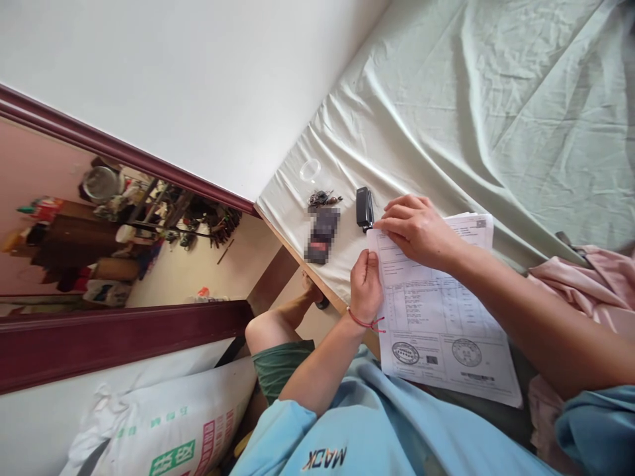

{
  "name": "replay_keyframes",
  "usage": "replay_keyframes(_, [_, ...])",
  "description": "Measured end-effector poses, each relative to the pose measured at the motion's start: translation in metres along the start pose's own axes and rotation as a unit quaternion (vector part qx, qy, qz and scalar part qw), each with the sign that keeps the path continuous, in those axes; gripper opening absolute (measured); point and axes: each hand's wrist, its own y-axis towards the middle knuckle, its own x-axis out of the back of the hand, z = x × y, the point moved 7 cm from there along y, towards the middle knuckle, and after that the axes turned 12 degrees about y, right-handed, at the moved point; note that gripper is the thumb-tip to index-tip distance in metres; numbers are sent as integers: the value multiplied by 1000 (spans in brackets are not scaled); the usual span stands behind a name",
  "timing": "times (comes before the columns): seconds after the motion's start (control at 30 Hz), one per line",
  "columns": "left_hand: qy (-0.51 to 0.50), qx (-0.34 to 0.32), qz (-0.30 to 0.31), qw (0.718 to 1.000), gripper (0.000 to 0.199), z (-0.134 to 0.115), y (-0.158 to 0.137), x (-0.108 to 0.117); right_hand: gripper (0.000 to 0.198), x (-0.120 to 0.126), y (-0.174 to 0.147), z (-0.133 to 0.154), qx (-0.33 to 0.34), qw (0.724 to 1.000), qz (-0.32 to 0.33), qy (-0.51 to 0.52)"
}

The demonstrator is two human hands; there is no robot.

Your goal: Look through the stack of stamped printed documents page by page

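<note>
A stack of printed papers (421,304), with tables of text and two round stamps on the top sheet, rests over my lap and the bed edge. My left hand (366,285) is closed on the stack's left edge, thumb on top; a red string circles that wrist. Across the upper left corner reaches my right hand (417,231), its fingers bent together at the corner, their tips partly hidden. Just beyond those fingertips a black stapler (364,207) lies on the bed sheet.
On the pale green sheet (421,125) are keys (323,198), a clear round container (310,170) and a blurred dark object (322,236). Pink cloth (585,284) is bunched at right. A white printed sack (173,423) stands lower left, near a dark red door frame (124,344).
</note>
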Motion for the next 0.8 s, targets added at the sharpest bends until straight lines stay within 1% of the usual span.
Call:
replay_keyframes(0.1, [10, -2, -3, 1000, 55, -1, -3, 2, 33, -5, -1, -1, 1, 1000, 22, 2])
replay_keyframes(0.23, [28, 7, -12, 1000, 54, 5, -2, 3, 33, -4, -2, -11, -21, 1000, 22, -3])
replay_keyframes(0.3, [5, 31, -12, 999, 53, 14, 2, 3, 33, -2, -4, -23, -48, 998, 17, -26])
replay_keyframes(0.4, [-59, 82, 3, 995, 50, 34, 12, 2, 28, -1, -10, -44, -85, 993, 10, -75])
replay_keyframes(0.47, [-86, 113, 12, 990, 46, 46, 21, 3, 29, -3, -13, -53, -89, 991, 14, -97])
replay_keyframes(0.57, [-80, 155, 19, 985, 39, 56, 36, 10, 32, -10, -17, -58, -88, 990, 40, -103])
replay_keyframes(0.7, [-52, 192, 29, 980, 32, 55, 54, 18, 30, -14, -18, -59, -95, 989, 59, -94])
replay_keyframes(0.8, [-58, 194, 35, 979, 33, 50, 63, 19, 28, -13, -17, -60, -93, 990, 57, -85])
